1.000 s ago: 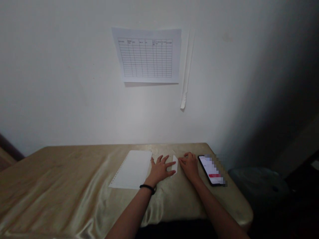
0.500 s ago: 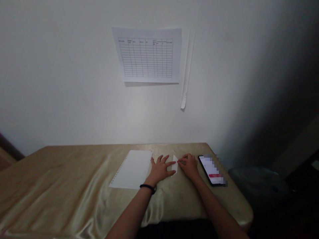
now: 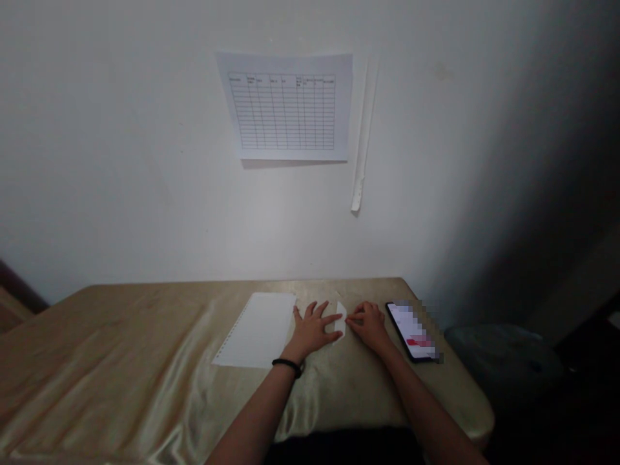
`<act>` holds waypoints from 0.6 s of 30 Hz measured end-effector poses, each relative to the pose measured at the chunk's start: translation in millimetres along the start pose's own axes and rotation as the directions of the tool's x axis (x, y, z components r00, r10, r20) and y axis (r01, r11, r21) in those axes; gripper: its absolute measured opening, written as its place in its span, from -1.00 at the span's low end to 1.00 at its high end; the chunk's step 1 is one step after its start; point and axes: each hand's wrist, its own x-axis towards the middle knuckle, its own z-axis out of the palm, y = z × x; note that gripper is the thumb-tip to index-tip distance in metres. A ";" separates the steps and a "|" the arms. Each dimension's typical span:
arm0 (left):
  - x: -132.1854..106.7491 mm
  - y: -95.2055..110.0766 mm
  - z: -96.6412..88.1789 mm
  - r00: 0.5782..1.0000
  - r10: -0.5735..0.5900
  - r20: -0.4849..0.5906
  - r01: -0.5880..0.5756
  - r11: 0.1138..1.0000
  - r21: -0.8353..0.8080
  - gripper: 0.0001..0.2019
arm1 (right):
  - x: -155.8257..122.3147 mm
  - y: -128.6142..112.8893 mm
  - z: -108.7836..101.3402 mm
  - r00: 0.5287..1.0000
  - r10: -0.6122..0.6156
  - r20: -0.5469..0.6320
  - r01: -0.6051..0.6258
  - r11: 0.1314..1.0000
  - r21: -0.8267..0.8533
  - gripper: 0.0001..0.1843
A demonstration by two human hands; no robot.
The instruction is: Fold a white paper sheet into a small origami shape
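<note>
A small folded white paper [image 3: 341,314] lies on the table between my hands. My left hand [image 3: 312,330] lies flat with fingers spread, its fingertips pressing on the paper's left side. My right hand [image 3: 369,323] has its fingers curled together in a pinch at the paper's right edge. A black band sits on my left wrist.
A white perforated sheet [image 3: 258,329] lies left of my left hand. A lit phone [image 3: 411,329] rests to the right near the table [image 3: 121,349] corner, on gold satin cloth. A printed grid sheet [image 3: 285,106] and a paper strip [image 3: 362,142] hang on the wall. A dark stool [image 3: 498,355] stands at right.
My right hand has slid slightly down along the folded paper's right edge. The left hand stays flat in place.
</note>
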 end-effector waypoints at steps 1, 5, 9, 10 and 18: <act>0.0 -0.1 0.2 1.000 0.002 -0.003 -0.002 1.000 -0.001 -0.45 | -0.1 -0.2 0.3 1.000 0.003 -0.006 -0.003 1.000 -0.005 -0.88; -0.1 -0.3 1.1 1.000 0.007 -0.012 -0.007 1.000 0.005 -0.46 | -0.1 -1.6 1.5 1.000 -0.005 -0.016 0.005 1.000 -0.017 -0.88; 0.0 -0.3 2.4 1.000 0.010 -0.026 -0.010 1.000 0.000 -0.46 | -0.5 -2.7 1.5 1.000 -0.014 0.004 0.014 1.000 -0.011 -0.89; 0.0 -0.2 2.5 1.000 0.010 -0.029 -0.010 1.000 -0.002 -0.46 | -0.4 -2.9 1.4 1.000 -0.014 0.010 0.014 1.000 -0.011 -0.89; -0.9 0.4 -0.1 1.000 0.010 -0.008 -0.010 1.000 -0.001 -0.46 | -0.1 -2.3 1.2 1.000 -0.017 0.013 0.017 1.000 -0.005 -0.87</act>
